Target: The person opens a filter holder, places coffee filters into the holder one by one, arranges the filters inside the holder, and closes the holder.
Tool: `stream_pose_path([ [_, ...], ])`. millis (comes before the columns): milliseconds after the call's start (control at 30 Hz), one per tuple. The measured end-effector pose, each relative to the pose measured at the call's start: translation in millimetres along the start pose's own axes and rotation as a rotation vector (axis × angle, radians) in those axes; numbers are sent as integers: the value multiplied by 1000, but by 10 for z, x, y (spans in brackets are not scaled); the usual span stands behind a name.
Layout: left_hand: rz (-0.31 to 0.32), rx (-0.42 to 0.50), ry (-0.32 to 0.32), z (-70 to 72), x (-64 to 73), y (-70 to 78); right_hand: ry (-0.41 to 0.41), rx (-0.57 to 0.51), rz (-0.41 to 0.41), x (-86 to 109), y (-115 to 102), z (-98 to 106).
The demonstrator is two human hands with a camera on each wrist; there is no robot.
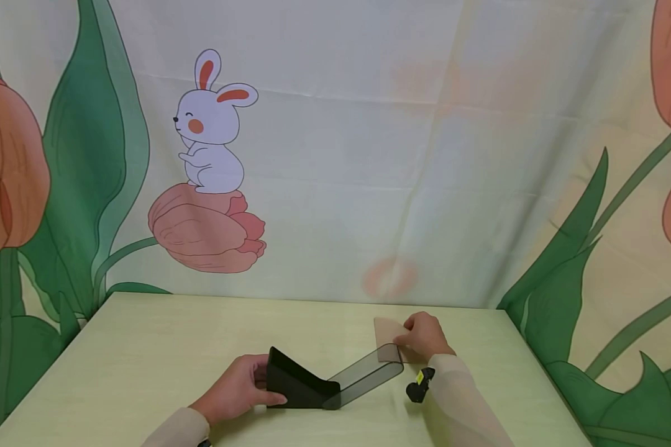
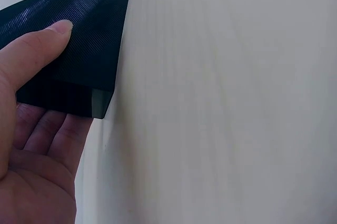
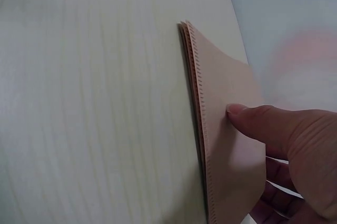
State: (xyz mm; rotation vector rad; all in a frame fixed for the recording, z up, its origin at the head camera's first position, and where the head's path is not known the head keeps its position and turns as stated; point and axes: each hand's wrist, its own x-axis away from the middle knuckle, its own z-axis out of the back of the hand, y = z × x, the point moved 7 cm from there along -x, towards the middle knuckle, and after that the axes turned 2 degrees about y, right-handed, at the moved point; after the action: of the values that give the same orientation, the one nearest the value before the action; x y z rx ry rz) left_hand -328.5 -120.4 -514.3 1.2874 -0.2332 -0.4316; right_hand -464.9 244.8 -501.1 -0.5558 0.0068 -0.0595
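The papers [image 1: 387,330], a thin brown stack with a crimped edge, are at about 2 o'clock from the box [image 1: 296,386]; seen from the papers, the box is at about 8 o'clock. Between them stretches the lid [image 1: 363,374], clear and swung out from the box, its long axis running from the hinge toward 2 o'clock. In the head view its tip overlaps the near edge of the papers; whether they touch cannot be told.

The right hand [image 1: 425,336] is the nearer to the papers and grips them, thumb on the upper face and the other fingers curled behind. The stack shows at 9 o'clock of that hand, with its long axis unclear because the hand and the lid cover part of it. The forearm comes in from 5 o'clock.

The left hand [image 1: 240,386] grips the box by its tall end, thumb along the near side toward 3 o'clock, fingers behind. The box's long axis runs from 9 to 3 o'clock, tall end at 9, hinge at 3, and it appears to rest on the surface [image 1: 162,347]. That forearm comes in from between 7 and 8 o'clock.
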Motion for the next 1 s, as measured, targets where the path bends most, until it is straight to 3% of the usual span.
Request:
stream_pose_path([
  [400, 13, -3, 3, 6, 3, -18, 2, -23, 30, -43, 5, -31],
  [1000, 16, 13, 3, 6, 12, -19, -61, -71, 8, -128, 67, -90],
])
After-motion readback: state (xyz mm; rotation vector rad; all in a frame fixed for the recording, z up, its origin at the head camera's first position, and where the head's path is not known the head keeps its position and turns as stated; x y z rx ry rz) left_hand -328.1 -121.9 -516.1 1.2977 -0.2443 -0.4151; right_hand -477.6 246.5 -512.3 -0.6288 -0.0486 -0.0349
